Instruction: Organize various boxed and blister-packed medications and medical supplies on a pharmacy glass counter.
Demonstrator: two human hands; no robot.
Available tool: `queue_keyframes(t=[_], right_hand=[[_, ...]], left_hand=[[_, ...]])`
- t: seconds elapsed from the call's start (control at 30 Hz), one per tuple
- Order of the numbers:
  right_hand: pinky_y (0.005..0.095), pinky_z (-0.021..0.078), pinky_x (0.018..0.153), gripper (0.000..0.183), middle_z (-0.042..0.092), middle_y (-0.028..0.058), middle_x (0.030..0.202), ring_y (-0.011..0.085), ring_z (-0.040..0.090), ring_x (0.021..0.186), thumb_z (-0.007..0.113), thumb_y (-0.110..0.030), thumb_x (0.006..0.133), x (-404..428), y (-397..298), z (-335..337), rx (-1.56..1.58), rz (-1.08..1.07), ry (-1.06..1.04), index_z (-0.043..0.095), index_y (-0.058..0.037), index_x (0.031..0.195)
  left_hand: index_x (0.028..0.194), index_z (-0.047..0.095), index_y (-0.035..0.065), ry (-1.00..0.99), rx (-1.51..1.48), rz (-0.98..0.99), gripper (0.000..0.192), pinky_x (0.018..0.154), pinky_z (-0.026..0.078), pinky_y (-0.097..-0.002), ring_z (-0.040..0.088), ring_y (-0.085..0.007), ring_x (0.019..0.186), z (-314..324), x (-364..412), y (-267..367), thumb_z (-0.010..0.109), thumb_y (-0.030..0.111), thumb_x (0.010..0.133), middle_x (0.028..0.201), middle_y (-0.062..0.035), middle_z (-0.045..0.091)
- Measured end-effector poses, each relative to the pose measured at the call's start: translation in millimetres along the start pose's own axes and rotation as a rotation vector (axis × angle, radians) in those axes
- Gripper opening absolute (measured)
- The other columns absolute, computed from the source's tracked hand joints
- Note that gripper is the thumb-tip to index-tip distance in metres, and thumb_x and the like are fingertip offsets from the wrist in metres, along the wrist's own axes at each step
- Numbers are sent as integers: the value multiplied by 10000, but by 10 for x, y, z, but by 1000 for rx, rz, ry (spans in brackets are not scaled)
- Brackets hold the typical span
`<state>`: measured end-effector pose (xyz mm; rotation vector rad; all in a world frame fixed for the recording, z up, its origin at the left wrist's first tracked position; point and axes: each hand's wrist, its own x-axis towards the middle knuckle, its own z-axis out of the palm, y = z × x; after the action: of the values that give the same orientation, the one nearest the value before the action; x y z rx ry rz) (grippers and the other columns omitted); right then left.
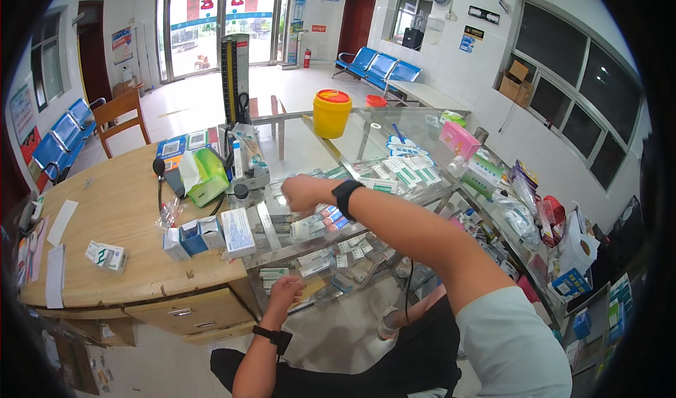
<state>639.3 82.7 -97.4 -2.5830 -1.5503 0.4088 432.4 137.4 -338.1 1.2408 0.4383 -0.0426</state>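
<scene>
My right hand (302, 193) reaches across the glass display counter (266, 224), its fingers curled downward and partly hidden by the back of the hand. Whether it holds anything is not visible. Just below it are small medicine boxes with red and blue ends (334, 218). Lower down, my left hand (287, 294) hovers by the counter's lower shelf with loosely bent fingers. A flat tan paper or envelope (315, 289) lies close to its fingertips; contact cannot be told. White-and-green medicine boxes (273, 273) sit on that shelf, beside more small cartons (316, 265).
A wooden desk (142, 229) adjoins on the left, bearing a tissue pack (205, 176) and a blue-and-white carton (237, 233). The upright mercury blood-pressure gauge (235, 81) rises behind. A yellow bucket with a red lid (331, 114) stands on the glass; stacked medicine boxes (409, 172) are rightward.
</scene>
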Motion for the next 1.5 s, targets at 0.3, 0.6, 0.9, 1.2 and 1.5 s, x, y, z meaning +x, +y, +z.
queue_keyframes(t=[0.3, 0.6, 0.9, 1.2, 1.5], right_hand=[[368, 541, 612, 262, 678, 180, 870, 287, 677, 766, 640, -81, 667, 75, 923, -484, -157, 380, -96, 660, 26, 905], [405, 515, 691, 270, 665, 226, 834, 310, 671, 780, 589, -86, 657, -26, 926, -449, -151, 459, -91, 666, 56, 874], [399, 484, 610, 110, 655, 127, 732, 319, 622, 717, 663, -95, 622, -670, 186, -135, -197, -16, -96, 631, -36, 709], [364, 476, 657, 222, 609, 98, 745, 283, 592, 730, 631, -76, 645, -1565, -82, 399, 200, -22, 464, 627, -49, 865], [438, 462, 774, 163, 541, 174, 891, 369, 545, 876, 545, -13, 714, -1942, -282, 1879, 387, 118, 584, 642, -4, 844]], left_hand=[[1035, 594, 60, 34, 0, -7, 188, 592, 485, -258, 600, -120, 706, -98, -11, 1, 633, 151, 875, 860, -34, 656], [1031, 587, 51, 33, -41, 16, 211, 589, 465, -242, 583, -99, 692, -136, 25, 0, 635, 158, 856, 844, -26, 648], [986, 580, 68, 29, -11, -6, 130, 575, 443, -225, 549, -74, 661, 57, 40, 92, 610, 132, 877, 809, -14, 630], [1031, 594, 62, -3, 11, 34, 182, 607, 467, -227, 574, -89, 703, 58, -76, 57, 629, 164, 884, 864, -27, 644], [1080, 595, 40, -128, 4, 104, 192, 637, 484, -227, 589, -90, 772, 231, -128, 184, 596, 134, 913, 936, -33, 655]])
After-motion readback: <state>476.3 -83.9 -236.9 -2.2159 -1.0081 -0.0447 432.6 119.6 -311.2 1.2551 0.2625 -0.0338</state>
